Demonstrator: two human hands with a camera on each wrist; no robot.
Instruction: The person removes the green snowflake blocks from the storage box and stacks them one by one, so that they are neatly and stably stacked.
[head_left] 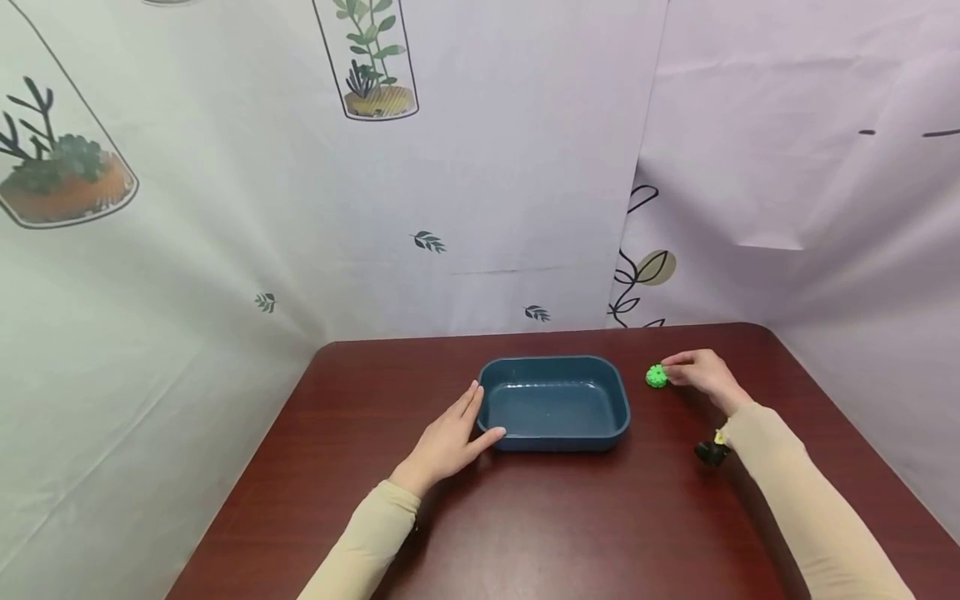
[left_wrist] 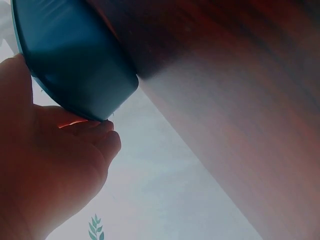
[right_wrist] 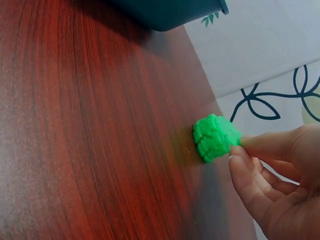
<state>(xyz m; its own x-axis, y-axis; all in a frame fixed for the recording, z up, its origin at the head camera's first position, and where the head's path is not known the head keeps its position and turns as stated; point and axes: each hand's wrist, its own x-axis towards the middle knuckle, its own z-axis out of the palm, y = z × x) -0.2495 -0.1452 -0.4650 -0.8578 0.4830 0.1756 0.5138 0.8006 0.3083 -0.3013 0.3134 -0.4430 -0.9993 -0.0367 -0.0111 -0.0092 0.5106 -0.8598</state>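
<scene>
A dark blue rectangular dish (head_left: 553,444) with rounded corners stands on the table, with nothing inside it. My left hand (head_left: 446,442) rests against its left end, fingers straight along the side and thumb at the near left corner. From the left wrist, the fingers (left_wrist: 105,132) touch the outside of the dish (left_wrist: 75,60) near its rim. Off the dish's right side, my right hand (head_left: 705,375) pinches a small bright green notched disc (head_left: 656,377) between thumb and fingertips. In the right wrist view the disc (right_wrist: 214,137) is close to the tabletop; whether it touches is hard to tell.
The dark red-brown wooden table (head_left: 570,517) has rounded far corners. White cloth (head_left: 480,167) printed with plants hangs behind it and along both sides. A small black device (head_left: 711,452) shows beneath the right sleeve.
</scene>
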